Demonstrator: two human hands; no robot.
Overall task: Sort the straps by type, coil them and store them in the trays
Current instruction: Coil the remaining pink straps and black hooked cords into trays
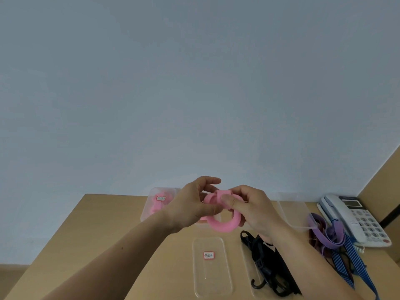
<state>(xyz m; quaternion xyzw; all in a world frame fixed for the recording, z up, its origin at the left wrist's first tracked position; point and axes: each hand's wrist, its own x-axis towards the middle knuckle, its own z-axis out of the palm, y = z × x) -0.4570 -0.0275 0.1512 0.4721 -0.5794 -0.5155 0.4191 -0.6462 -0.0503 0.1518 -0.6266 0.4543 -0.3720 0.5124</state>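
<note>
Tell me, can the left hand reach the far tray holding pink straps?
Probably yes: the left hand is close beside that tray, nothing between them, though it grips the pink coil together with the right hand.

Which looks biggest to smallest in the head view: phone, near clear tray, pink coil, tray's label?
phone
near clear tray
pink coil, held nearer the camera and partly covered, so unsure against the tray
label

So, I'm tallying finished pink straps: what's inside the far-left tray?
Pink strap material shows inside the far-left tray. The left hand, gripping another pink coil, hides the tray's right side, so no count.
</note>
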